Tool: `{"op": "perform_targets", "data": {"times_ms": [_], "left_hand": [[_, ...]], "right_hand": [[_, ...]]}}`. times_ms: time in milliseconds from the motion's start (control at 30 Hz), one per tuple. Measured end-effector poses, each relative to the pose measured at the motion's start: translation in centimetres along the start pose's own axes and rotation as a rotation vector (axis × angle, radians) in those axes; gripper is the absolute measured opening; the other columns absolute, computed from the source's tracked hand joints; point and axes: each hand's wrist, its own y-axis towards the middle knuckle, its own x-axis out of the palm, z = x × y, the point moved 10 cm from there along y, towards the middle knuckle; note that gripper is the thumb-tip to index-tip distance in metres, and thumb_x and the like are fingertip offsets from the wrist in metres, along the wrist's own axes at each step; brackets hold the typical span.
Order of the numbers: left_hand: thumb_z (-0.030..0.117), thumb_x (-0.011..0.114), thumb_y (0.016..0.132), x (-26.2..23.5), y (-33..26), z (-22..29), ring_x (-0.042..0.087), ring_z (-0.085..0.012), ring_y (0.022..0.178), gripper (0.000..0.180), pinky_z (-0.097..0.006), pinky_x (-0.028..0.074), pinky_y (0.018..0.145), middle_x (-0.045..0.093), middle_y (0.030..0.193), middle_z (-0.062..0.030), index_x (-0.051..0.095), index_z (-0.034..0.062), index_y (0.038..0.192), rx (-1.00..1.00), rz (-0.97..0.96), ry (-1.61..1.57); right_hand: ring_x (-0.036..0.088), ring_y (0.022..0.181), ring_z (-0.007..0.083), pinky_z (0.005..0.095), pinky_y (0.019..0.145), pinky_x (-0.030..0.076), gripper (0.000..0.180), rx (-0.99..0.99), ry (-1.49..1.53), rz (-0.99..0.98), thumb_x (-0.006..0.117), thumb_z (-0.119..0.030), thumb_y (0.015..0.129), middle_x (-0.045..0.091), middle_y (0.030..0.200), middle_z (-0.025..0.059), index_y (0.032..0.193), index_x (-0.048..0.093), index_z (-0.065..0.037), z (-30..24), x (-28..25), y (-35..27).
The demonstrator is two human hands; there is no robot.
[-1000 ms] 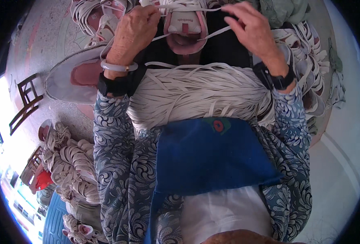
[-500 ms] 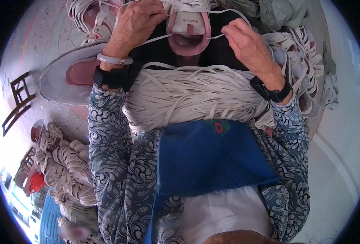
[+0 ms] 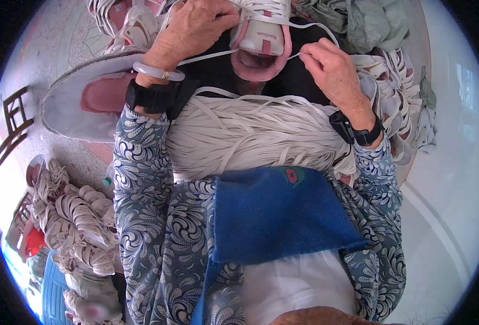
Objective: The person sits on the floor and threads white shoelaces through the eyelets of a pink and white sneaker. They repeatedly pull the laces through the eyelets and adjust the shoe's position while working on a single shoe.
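A white sneaker with a pink collar lies ahead of me at the top, heel toward me and slightly tilted; its toe is out of view. White shoelace loops across its tongue. My left hand is closed at the shoe's left side, fingertips pinching the lace; another stretch of lace runs from the shoe beneath this hand. At the right, my right hand pinches a lace end coming from the collar. A thick bundle of white laces lies across my lap, below the shoe.
A large whitish shoe-shaped piece with a pink inside lies at the left. More white shoes are heaped at the right, and others at the lower left. A grey-green sack lies at the upper right. A small wooden chair stands far left.
The sneaker has shifted slightly right and toward me, tilting a little. Both hands have moved slightly with it, still gripping lace. The whole view has also turned a little.
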Motion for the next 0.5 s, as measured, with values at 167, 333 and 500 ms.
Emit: {"op": "perform_targets", "data": {"times_ms": [167, 333, 500], "left_hand": [[0.012, 0.064, 0.084, 0.8, -2.1, -4.3, 0.061, -0.0231, 0.065, 0.016, -0.035, 0.047, 0.06, 0.061, 0.07, -0.0149, 0.059, -0.003, 0.079, -0.719, 0.001, -0.456], [0.025, 0.061, 0.088, 2.6, -4.1, -4.9, 0.063, -0.0247, 0.095, 0.02, -0.036, 0.049, 0.081, 0.068, 0.1, -0.0044, 0.069, 0.0108, 0.098, -0.592, -0.049, -0.098], [0.032, 0.056, 0.091, 2.3, -2.9, -0.4, 0.055, -0.0261, 0.116, 0.024, -0.062, 0.028, 0.1, 0.065, 0.115, -0.0028, 0.067, 0.0192, 0.109, -0.468, -0.147, 0.359]], "right_hand": [[0.062, 0.072, 0.0325, 0.0392, 0.06, 0.05, 0.009, 0.012, 0.003, 0.123, 0.065, -0.016, 0.083, 0.062, 0.08, 0.0081, 0.087, 0.065, -0.008, 0.7, -0.9, 0.1], [0.062, 0.07, 0.0245, 0.0336, 0.061, 0.051, 0.013, 0.173, 0.282, 0.18, 0.064, -0.015, 0.085, 0.063, 0.081, 0.0088, 0.091, 0.064, -0.004, 1.3, -1.9, 1.0], [0.057, 0.07, 0.0241, 0.0332, 0.061, 0.046, 0.01, 0.068, 0.23, 0.271, 0.063, -0.008, 0.086, 0.057, 0.079, 0.011, 0.092, 0.063, 0.001, 1.3, -1.8, 2.0]]}}
